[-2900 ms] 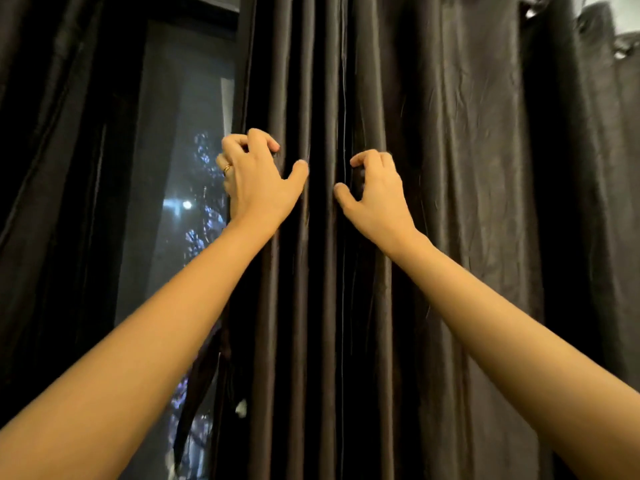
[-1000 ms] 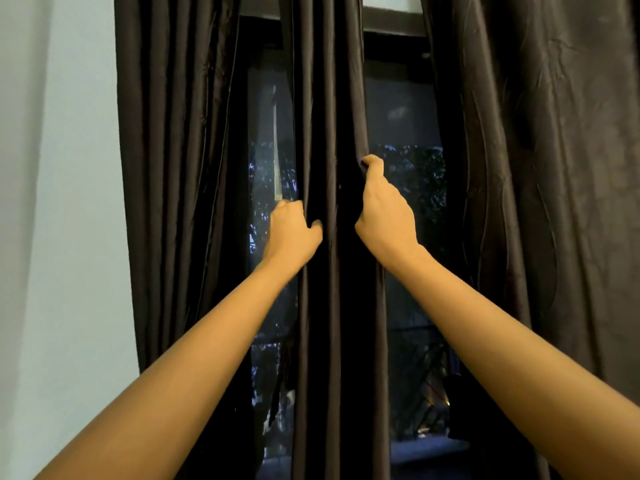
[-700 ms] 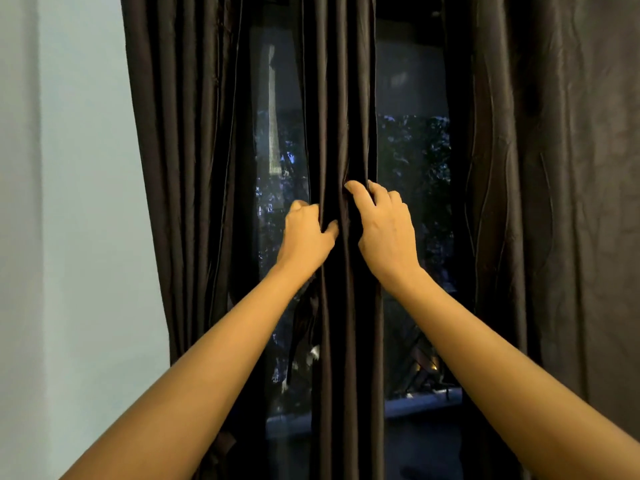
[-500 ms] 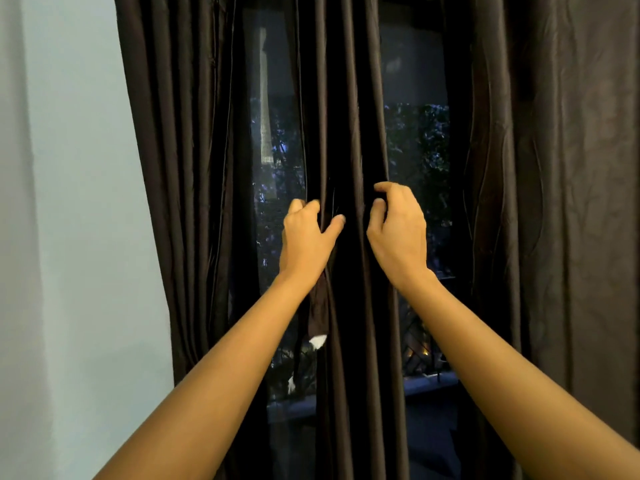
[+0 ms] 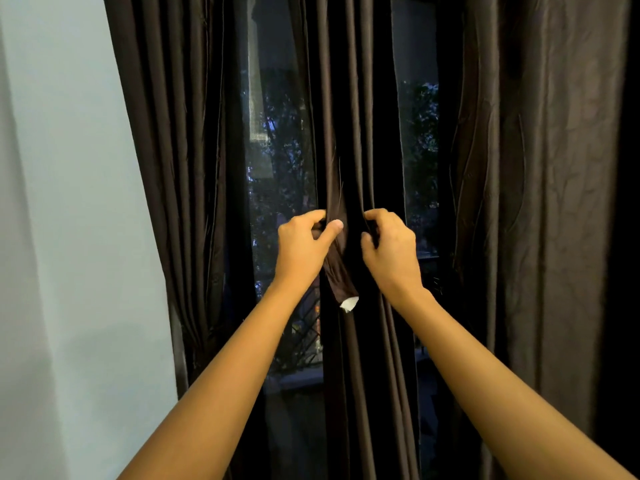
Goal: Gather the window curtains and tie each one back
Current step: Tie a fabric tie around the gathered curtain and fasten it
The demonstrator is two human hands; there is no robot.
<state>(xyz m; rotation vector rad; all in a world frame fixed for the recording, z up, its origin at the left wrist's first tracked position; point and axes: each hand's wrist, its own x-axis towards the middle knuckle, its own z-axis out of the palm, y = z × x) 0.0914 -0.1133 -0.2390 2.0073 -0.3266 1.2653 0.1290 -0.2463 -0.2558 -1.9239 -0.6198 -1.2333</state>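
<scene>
both hands, left hand (image 5: 304,242) and right hand (image 5: 389,249), clutch the gathered middle curtain (image 5: 353,133) and its tie strip (image 5: 337,271).

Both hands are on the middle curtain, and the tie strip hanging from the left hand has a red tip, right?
Not quite: the head view shows the tie strip ends in a white tip, not red. Left hand and right hand both grip the middle curtain.

A dark brown curtain (image 5: 349,116) hangs gathered into a narrow bunch of vertical pleats before the middle of the window. A short brown tie-back strap (image 5: 337,271) with a white end lies slanted against its front. Two more brown curtains hang at left (image 5: 173,150) and right (image 5: 540,202).
</scene>
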